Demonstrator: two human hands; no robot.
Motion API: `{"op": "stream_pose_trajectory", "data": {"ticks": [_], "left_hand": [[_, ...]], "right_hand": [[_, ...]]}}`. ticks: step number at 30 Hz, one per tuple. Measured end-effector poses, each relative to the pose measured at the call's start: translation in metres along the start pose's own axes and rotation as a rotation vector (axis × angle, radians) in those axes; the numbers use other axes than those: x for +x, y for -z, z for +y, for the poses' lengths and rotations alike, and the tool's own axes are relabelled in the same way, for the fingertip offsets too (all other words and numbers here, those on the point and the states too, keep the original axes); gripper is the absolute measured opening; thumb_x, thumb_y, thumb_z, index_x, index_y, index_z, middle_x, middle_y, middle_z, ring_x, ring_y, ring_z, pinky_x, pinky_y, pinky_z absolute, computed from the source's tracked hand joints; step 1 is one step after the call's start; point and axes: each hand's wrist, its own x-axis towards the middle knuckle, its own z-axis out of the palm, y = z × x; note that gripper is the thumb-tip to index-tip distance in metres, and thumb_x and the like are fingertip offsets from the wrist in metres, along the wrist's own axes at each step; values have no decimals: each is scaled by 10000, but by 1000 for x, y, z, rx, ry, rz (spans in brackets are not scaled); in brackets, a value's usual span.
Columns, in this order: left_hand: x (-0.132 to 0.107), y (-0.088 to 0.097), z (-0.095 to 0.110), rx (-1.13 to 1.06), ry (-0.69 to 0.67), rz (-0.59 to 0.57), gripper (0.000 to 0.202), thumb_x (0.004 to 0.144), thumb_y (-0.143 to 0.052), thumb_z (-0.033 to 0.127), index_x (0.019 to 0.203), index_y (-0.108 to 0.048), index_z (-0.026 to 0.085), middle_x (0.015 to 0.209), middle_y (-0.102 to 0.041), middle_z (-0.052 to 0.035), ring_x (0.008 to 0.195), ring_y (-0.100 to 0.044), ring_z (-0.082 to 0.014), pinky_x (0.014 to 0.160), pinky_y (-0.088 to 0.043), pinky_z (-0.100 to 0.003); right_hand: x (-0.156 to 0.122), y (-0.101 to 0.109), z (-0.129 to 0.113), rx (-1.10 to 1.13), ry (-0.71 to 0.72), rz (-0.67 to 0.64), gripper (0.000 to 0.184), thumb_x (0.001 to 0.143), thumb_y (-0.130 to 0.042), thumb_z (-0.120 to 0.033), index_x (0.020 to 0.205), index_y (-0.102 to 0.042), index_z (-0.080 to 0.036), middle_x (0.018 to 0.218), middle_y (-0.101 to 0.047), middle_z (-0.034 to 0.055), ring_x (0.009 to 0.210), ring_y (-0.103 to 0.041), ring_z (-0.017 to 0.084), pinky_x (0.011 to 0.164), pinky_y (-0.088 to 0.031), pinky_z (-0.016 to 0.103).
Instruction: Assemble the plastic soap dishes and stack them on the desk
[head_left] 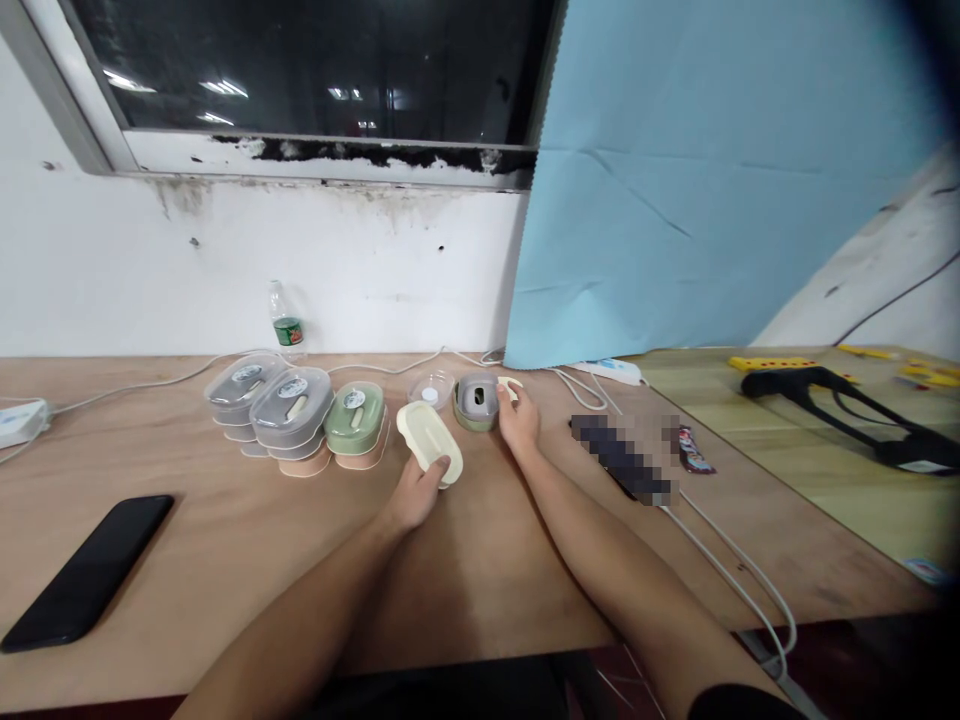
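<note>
My left hand (418,492) grips the near end of a cream oval tray (427,438) lying on the wooden table (225,540). My right hand (517,418) pinches a small cream piece (511,386) right beside a green oval container (475,403). A clear round lid (431,389) lies just left of that green container. Further left stand stacked oval boxes: a green one (355,420) and grey ones with clear lids (291,410).
A black phone (88,580) lies at the near left. A plastic bottle (285,322) stands by the wall. White cables and a power strip (611,371) run along the back and right. A blurred dark item (626,460) and a snack wrapper (694,452) lie right. A blue sheet (712,180) hangs behind.
</note>
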Motion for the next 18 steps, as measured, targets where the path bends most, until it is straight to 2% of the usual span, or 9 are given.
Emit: {"op": "stream_pose_trajectory", "data": {"ticks": [3,7,9,12,18], "left_hand": [[1,1,-2,4,-63,-35,383,858,-496,366,1133,-563,108,1139,-624,-105,1106,-542,-248,1012,-372,-374],[0,2,-4,9,-99,-42,395,870,-491,371,1167,-547,117,1165,-615,-101,1127,-532,-240,1020,-365,-368],[-1,2,-4,20,-97,-42,398,872,-492,374,1173,-545,119,1171,-614,-101,1121,-537,-240,1014,-372,-369],[-1,2,-5,49,-97,-48,393,870,-494,377,1161,-552,119,1156,-621,-98,1108,-542,-242,1003,-384,-377],[-1,3,-6,63,-119,-56,385,874,-493,393,1137,-568,122,1113,-639,-91,1077,-560,-238,1008,-384,-387]], "right_hand": [[-7,3,-3,-37,90,-51,586,800,-455,-639,1073,-666,-165,751,-636,63,698,-569,207,708,-434,329],[-14,4,-7,-89,196,-85,547,719,-585,-611,1072,-662,-199,1033,-605,100,921,-572,232,822,-428,345],[-16,4,-9,-98,223,-133,573,672,-637,-597,1092,-648,-208,1095,-592,97,960,-563,236,853,-425,351],[-16,4,-9,-93,235,-170,567,655,-661,-580,1078,-642,-202,1081,-621,87,898,-573,224,819,-440,351],[-10,6,1,-16,249,-196,460,721,-617,-560,993,-659,-191,1002,-671,75,760,-591,188,750,-450,333]]}}
